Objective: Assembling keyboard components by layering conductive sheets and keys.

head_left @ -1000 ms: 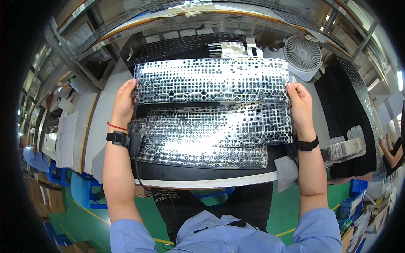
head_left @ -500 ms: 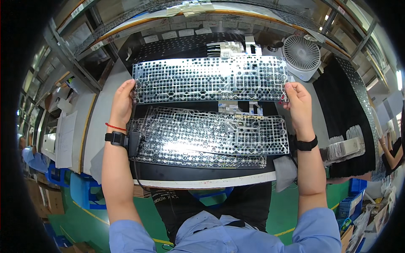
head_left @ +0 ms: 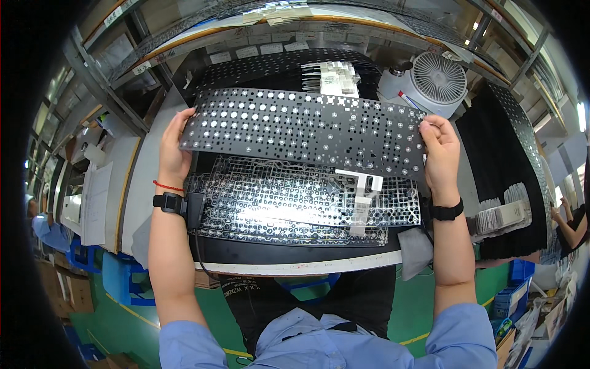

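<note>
Between my two hands I hold a keyboard membrane sheet (head_left: 258,126), its black face with rows of pale round dots and small holes showing. My left hand (head_left: 175,147) pinches its left end, and my right hand (head_left: 441,144) grips the right end. A white flat tail (head_left: 362,203) hangs from the sheet's near edge over the stack below. Beneath it, several shiny keyboard membrane sheets (head_left: 270,197) with silvery traces lie overlapped and slightly askew on the black work surface (head_left: 295,253).
Behind the held sheet are stacked black sheets (head_left: 239,71) with a bundle of white tails (head_left: 335,79). A white fan (head_left: 437,79) stands back right, a pen (head_left: 410,99) beside it. More black sheets (head_left: 501,172) with pale tails (head_left: 507,212) lie right. A shelf (head_left: 295,21) spans the back.
The held membrane sheet has turned from its shiny traced face to its black dotted face. Its white tail now hangs on the near side. Both hands keep their hold on the ends.
</note>
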{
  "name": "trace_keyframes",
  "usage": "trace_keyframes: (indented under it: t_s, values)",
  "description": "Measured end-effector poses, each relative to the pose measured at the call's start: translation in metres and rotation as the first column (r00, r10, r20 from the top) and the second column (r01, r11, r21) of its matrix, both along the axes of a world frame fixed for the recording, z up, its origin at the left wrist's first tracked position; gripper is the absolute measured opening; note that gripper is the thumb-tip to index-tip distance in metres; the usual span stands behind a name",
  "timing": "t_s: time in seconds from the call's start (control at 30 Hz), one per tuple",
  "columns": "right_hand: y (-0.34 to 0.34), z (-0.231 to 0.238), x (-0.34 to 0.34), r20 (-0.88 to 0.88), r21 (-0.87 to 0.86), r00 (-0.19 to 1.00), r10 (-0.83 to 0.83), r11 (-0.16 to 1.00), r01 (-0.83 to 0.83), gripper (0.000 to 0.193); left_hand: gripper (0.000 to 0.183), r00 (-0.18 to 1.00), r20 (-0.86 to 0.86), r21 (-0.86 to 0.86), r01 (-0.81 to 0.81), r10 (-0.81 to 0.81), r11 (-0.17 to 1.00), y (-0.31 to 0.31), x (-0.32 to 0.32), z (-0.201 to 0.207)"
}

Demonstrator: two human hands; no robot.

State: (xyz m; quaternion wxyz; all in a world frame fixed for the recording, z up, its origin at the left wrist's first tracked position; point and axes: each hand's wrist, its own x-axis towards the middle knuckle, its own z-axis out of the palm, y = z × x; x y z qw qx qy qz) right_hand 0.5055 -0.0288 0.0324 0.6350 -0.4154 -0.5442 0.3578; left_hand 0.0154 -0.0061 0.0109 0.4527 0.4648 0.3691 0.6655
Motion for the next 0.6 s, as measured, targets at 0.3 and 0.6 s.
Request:
trace_keyframes:
  t_s: [0.3, 0.6]
  values:
    - [0.006, -0.005, 0.001, 0.000, 0.006, 1.000, 0.001, 1.000, -0.001, 0.033, 0.025, 0.912, -0.409, -0.196, -0.108, 0.018, 0.975, 0.005, -0.003, -0.004]
    - [-0.002, 0.005, -0.004, -0.036, -0.043, 0.999, 0.029, 0.999, -0.031, 0.031, 0.023, 0.989, 0.114, -0.133, -0.077, 0.092, 0.988, 0.011, -0.020, -0.015]
